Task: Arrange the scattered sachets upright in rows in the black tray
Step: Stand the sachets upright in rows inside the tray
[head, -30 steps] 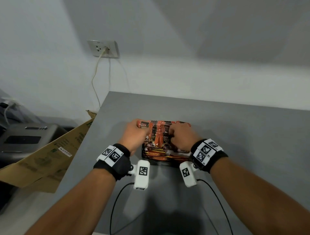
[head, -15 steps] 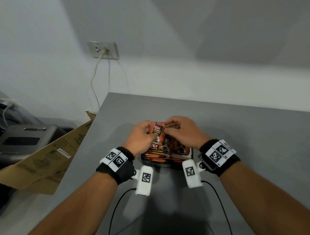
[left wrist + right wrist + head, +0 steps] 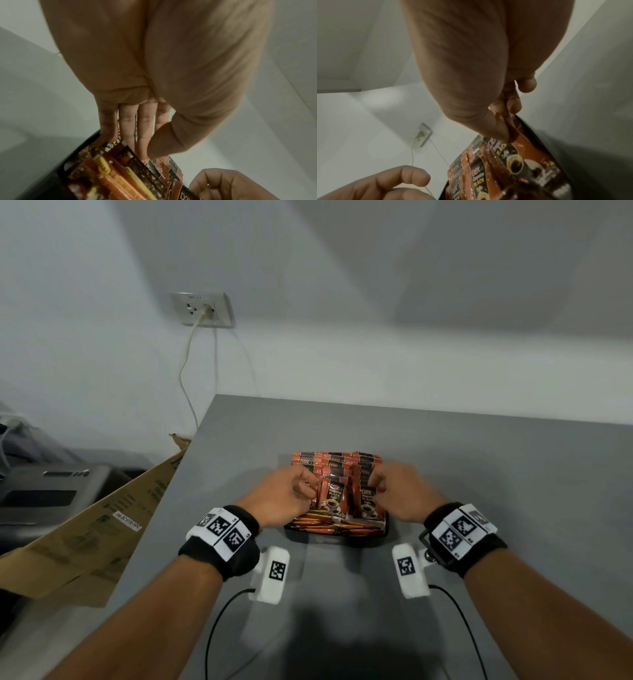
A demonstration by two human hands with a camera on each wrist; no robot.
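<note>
The sachets (image 3: 337, 494) are seen as glossy orange-red and black packets printed with a coffee cup and the word BLACK, stood upright in rows inside the black tray (image 3: 386, 528), which sits on the grey table (image 3: 496, 474) at about 12 o'clock from the wrists. At the tray's 6 o'clock edge, thin orange stick packs (image 3: 335, 525) are laid flat.

The left hand (image 3: 279, 497) is placed at the tray's 9 o'clock side, and the right hand (image 3: 402, 494) at its 3 o'clock side. In the head view the fingertips are hidden among the packets. The left wrist view shows what is concealed there: the left fingers (image 3: 145, 128) are held straight against the back of a sachet, with the thumb closing onto its front. The right wrist view shows the top edge of a front-row sachet (image 3: 522, 152) pinched between thumb and curled fingers. A wall socket (image 3: 202, 309) with a cable is seen at 11 o'clock.
</note>
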